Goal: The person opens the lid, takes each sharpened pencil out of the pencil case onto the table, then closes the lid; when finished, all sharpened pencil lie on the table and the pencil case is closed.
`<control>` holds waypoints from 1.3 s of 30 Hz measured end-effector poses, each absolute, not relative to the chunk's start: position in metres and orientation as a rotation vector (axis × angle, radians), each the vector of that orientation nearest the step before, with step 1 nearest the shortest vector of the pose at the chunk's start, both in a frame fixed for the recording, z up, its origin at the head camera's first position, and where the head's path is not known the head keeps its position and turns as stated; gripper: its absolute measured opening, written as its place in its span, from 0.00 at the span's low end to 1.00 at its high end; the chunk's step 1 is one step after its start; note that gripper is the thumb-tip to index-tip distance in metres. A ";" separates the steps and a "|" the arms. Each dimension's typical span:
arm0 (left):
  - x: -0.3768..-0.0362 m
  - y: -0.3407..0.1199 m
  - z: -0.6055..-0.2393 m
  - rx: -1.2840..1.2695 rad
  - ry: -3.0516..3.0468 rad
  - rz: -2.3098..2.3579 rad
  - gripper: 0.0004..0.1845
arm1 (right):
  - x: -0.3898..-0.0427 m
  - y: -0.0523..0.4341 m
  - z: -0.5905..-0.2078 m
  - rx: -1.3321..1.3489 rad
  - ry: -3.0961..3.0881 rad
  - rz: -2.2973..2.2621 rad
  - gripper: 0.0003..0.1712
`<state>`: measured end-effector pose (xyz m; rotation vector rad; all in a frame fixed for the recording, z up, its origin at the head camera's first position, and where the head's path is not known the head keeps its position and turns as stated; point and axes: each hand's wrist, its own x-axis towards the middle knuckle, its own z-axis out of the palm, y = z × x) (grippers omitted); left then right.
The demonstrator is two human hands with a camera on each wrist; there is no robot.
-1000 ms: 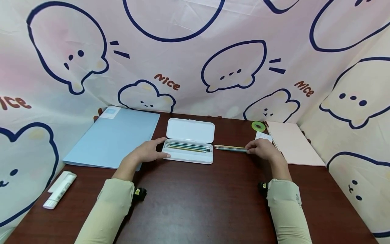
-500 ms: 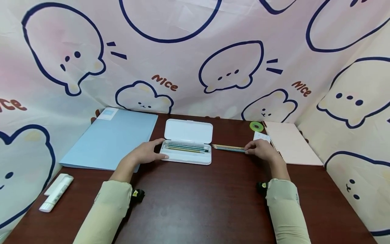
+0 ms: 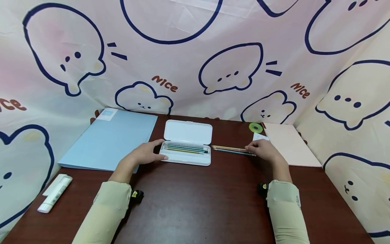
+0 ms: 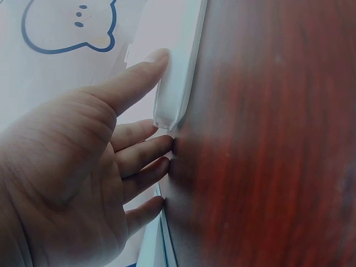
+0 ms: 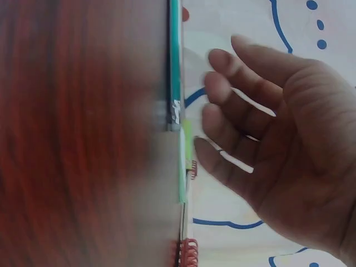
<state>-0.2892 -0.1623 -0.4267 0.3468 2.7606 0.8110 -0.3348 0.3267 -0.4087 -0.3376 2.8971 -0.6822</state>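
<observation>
A white pencil case (image 3: 186, 158) lies with its lid tipped back, several pencils (image 3: 184, 149) in its rear part. My left hand (image 3: 144, 153) holds the left end of the case; in the left wrist view the thumb (image 4: 142, 78) lies against the case (image 4: 179, 83), with the fingers around its end. Right of the case, a few loose pencils (image 3: 233, 150) lie side by side on the table. Above their right ends is my right hand (image 3: 264, 150). In the right wrist view its loosely bent fingers (image 5: 214, 125) stand apart from a green pencil (image 5: 176, 61), holding nothing.
A blue folder (image 3: 115, 135) lies back left, partly behind my left forearm. Two white items (image 3: 55, 194) rest at the left edge. At right are a green tape roll (image 3: 255, 127), a small white card (image 3: 260, 136) and a pink spiral notebook (image 3: 294, 144). Printed cloth hangs behind.
My right hand has let go of the loose pencils and lifted slightly; their right ends now show beneath it. My left hand stays at the case. The head view has shifted slightly.
</observation>
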 end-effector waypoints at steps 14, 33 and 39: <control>-0.289 -0.162 -0.429 0.359 2.761 0.832 0.46 | -0.333 0.324 -0.407 -0.406 2.863 -0.673 0.23; -0.286 -0.159 -0.432 0.301 2.756 0.833 0.50 | -0.330 0.186 -0.394 -0.801 2.724 -0.650 0.19; -0.287 -0.157 -0.427 0.314 2.760 0.863 0.49 | -0.328 0.164 -0.395 -0.909 2.645 -0.618 0.20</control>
